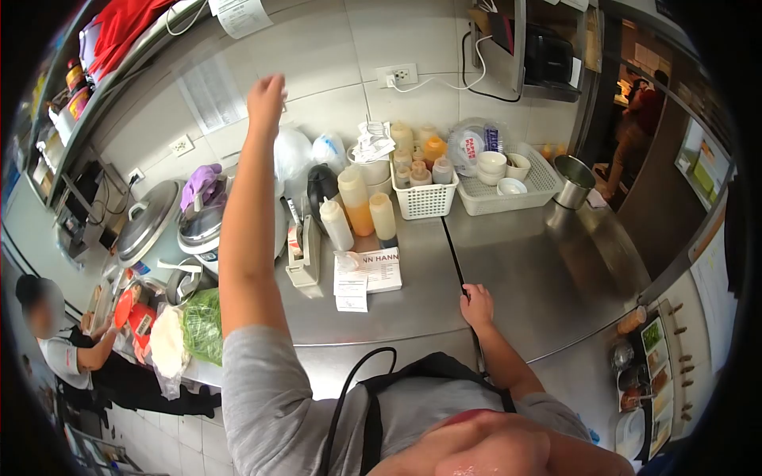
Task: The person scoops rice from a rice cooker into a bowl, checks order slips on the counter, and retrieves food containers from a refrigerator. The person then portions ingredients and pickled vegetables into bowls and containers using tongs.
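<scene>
White-tiled wall [325, 63] backs a stainless-steel counter [532, 254], whose front edge curves close before the person's torso. Open steel stretches from the right hand [477, 306] leftward to a block of white printed papers [382, 271] and rightward toward the counter's far side. Along the back, a white perforated plastic basket [426, 205] of squeeze bottles, a pale plastic tray [512, 204] bearing white bowls and a cylindrical steel pot [571, 193] limit the depth. Off to the left, a co-worker in a dark apron [83, 349] stands beyond a leafy green bundle in clear plastic [204, 324].

Narrow and black, a straight strip [452, 250] runs down the steel to the right hand, whose bent fingers lie over it; I cannot tell whether they grasp it. Raised before the wall, the left hand [267, 97] has curled fingers, and whether it holds anything cannot be told.
</scene>
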The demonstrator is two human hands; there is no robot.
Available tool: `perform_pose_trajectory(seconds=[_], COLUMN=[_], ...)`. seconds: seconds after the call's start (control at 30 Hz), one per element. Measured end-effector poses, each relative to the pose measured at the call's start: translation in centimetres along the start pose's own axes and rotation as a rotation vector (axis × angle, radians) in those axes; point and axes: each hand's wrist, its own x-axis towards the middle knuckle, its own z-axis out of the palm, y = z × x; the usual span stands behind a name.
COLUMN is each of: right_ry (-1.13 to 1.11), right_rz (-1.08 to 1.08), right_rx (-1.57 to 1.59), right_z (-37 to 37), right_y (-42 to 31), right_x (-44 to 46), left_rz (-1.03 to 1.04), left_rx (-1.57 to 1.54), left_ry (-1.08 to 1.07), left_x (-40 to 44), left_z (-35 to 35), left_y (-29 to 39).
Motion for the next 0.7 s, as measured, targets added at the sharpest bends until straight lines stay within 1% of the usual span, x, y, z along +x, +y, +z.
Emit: perform_pose_trajectory(seconds=[0.17,0.27,0.37,0.4,0.47,0.5,0.63,0.7], right_ry=[-0.033,-0.029,-0.048,-0.061,-0.053,-0.047,-0.046,-0.034], right_rz=[0.023,0.029,0.036,0.038,0.026,0.019,0.017,-0.002], right_rx=[0.032,0.057,0.044,0.032,0.031,0.029,0.034,0.033], right_z=[-0.2,0.3,0.1,0.0,0.1,0.2,0.3,0.6], right_y=[0.0,0.3,0.3,0.2,0.3,0.3,0.2,0.6], right_x=[0.3,0.3,0.4,0.5,0.4,0.5,0.5,0.5], left_rz=[-0.028,-0.088,-0.143,-0.186,-0.152,-0.134,-0.066,-0.048], left_rx=[-0.251,-0.408,-0.464,-0.515,-0.589,-0.629,-0.746,-0.794], left_ry=[0.095,0.099,0.176,0.211,0.219,0.224,0.398,0.413], left_x=[6.0,12.9,12.6,13.7,15.7,15.6,12.7,12.8], left_z=[5.8,6.7,9.4,9.6,9.1,9.2,9.8,9.2], left_y=[7.1,7.0,10.0,10.0,9.5,9.9,10.2,9.5])
